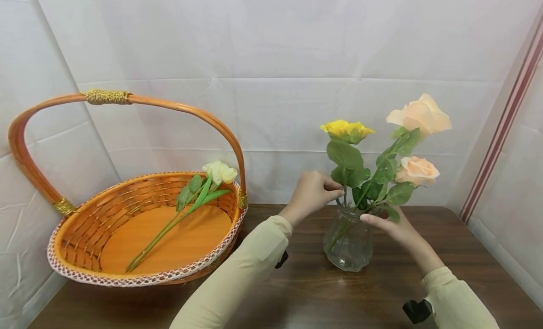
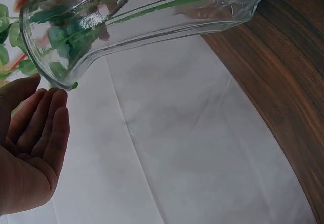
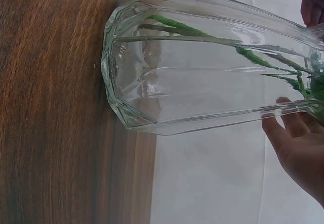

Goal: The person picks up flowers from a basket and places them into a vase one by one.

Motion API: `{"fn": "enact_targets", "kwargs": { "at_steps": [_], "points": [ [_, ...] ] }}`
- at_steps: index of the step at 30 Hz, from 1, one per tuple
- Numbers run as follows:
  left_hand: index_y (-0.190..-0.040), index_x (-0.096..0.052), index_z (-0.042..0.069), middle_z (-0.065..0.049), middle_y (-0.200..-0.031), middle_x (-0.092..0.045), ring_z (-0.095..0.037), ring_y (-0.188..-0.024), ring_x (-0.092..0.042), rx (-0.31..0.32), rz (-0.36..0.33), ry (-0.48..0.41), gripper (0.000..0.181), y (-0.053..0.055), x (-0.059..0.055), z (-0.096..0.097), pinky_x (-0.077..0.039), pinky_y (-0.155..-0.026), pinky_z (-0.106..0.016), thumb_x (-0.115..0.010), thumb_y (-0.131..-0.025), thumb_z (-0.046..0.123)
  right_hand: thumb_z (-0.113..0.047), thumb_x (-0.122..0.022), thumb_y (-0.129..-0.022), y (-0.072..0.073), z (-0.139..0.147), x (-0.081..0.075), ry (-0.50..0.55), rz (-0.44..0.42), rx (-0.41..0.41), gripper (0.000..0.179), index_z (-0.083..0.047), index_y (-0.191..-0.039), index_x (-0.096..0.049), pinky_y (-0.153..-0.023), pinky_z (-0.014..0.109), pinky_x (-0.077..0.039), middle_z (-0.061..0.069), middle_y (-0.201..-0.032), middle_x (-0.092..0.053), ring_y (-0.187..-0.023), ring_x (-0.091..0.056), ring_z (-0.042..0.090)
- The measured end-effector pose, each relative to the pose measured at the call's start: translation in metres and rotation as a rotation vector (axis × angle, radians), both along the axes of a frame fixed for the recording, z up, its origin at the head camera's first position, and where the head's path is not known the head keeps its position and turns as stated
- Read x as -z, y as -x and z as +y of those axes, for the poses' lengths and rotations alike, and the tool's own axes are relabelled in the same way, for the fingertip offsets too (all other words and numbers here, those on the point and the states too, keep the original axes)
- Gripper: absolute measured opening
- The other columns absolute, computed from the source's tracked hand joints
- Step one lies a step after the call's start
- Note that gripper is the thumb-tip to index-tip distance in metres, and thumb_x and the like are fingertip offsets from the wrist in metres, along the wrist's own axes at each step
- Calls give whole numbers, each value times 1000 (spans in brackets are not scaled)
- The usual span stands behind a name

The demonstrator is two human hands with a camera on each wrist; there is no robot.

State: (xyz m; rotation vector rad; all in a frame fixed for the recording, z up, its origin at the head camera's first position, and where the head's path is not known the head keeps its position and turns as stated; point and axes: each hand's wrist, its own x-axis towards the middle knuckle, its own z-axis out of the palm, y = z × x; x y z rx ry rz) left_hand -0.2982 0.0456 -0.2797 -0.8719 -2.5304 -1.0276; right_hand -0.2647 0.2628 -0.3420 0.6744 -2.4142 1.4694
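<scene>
A clear faceted glass vase (image 1: 349, 246) stands upright on the table, with green stems visible through its wall. It holds a yellow flower (image 1: 348, 130), a large peach rose (image 1: 420, 116) and a smaller peach rose (image 1: 417, 170). At the left of the vase's mouth, my left hand (image 1: 313, 193) pinches the yellow flower's stem between thumb and forefinger; the contact is partly hidden. From the other side my right hand (image 1: 396, 225) grips the vase's neck, thumb in front near the rim. Its fingers (image 3: 293, 125) curve against the glass in the right wrist view.
To the left stands an orange wicker basket (image 1: 165, 251) with a tall arched handle and lace-trimmed rim. White tulip-like flowers (image 1: 219, 172) on long green stems lie inside it. White cloth (image 1: 280, 46) hangs behind the brown wooden table (image 1: 314, 291).
</scene>
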Motion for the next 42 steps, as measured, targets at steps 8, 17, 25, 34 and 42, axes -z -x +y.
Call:
{"fn": "enact_targets", "kwargs": {
  "at_steps": [8,17,25,34,42],
  "points": [
    [-91,-75,11,3,-85,-71,-2,-72,-62,29,-62,-71,16,-4,-3,-12,-46,-62,-14,-70,-81,23,-4,-58,-87,-1,0,0,3,-15,4,65,-1,-142,-25,-78,23,-45,23,-133,-39,-104,-45,-2],
    [-91,-74,10,-2,-85,-71,-5,-74,-64,69,-117,-149,16,-16,-13,-30,-48,-62,-16,-72,-79,20,-7,-58,-87,-2,-1,0,-15,-33,16,68,-3,-144,-21,-85,18,-39,22,-138,-34,-120,-39,30],
    [-91,-73,4,-8,-87,-71,-9,-74,-65,99,-168,-222,16,-22,-17,-54,-50,-64,-18,-72,-78,11,-7,-58,-87,-2,-1,0,-23,-40,23,68,-4,-144,-21,-83,19,-41,21,-138,-35,-117,-41,17],
    [-93,-74,8,-4,-90,-70,-10,-81,-64,20,-255,-260,18,-29,-24,-87,-51,-67,-23,-73,-77,16,-5,-58,-87,-2,-1,-1,5,-55,-2,73,-4,-146,-16,-94,45,-37,24,-142,-28,-125,-30,41],
    [-95,-73,9,-6,-86,-70,-14,-78,-65,-23,-335,-272,20,-35,-29,-117,-52,-65,-27,-73,-78,19,-4,-59,-85,-1,-2,-1,30,-55,-11,76,-5,-146,-14,-96,64,-25,25,-144,-23,-127,-24,44]
  ]
}}
